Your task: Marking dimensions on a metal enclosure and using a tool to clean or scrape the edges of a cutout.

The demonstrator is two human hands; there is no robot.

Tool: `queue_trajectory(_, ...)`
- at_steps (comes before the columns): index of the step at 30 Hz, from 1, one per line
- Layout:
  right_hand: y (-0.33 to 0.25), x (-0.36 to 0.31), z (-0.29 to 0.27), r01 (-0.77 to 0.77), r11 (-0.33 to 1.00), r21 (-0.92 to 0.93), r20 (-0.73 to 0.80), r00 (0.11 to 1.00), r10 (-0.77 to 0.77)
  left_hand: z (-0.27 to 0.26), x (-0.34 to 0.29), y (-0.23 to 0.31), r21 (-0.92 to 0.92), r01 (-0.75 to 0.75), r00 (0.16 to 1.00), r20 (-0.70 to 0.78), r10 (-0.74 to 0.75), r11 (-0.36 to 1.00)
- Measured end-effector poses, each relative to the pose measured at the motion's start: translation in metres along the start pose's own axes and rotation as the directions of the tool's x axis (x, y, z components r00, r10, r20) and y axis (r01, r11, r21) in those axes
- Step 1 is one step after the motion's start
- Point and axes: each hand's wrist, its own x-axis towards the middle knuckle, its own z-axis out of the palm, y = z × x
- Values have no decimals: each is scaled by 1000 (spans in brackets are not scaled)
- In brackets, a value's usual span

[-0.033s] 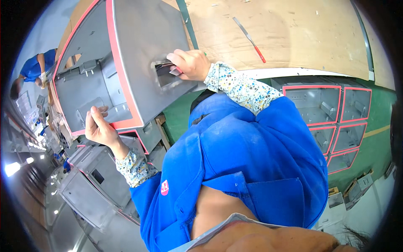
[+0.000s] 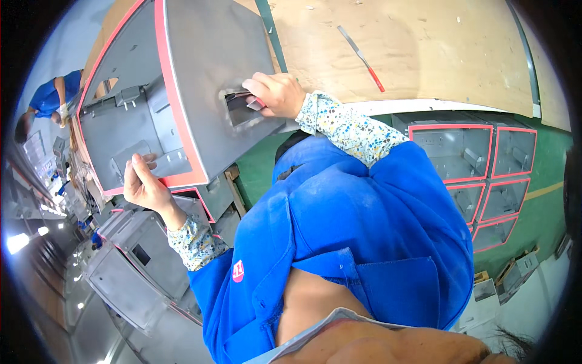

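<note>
A large grey metal cabinet [image 2: 206, 48] with a pink-red band round its open front stands at the bench's left. My left hand [image 2: 144, 185] is closed at the band's lower edge, its thumb and fingertips reaching over the rim. On the side panel, my right hand [image 2: 277, 97] is bent at a rectangular cutout [image 2: 237, 110]. It grips a small flat piece with a red part [image 2: 256, 104], mostly hidden by the fingers; its kind cannot be made out. Pale, rubbed-looking metal surrounds the cutout.
On the wooden bench top [image 2: 448, 54] lies a flat file with a red handle [image 2: 370, 70]. More red-edged cabinets [image 2: 451, 151] are stacked at right, and others [image 2: 130, 273] stand lower left. A co-worker in blue [image 2: 51, 100] bends over at far left.
</note>
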Motion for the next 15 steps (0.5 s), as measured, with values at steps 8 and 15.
queue_trajectory(8, -9, 16, -2, 7, 992, 126, -108, 994, 6, 0, 0, -1, 1, 15, 1000, -6, -15, 1000)
queue_trajectory(15, -11, 9, 3, -31, 999, 44, 1, 1000, 31, -2, 0, -3, -8, 44, 999, 4, -44, 999)
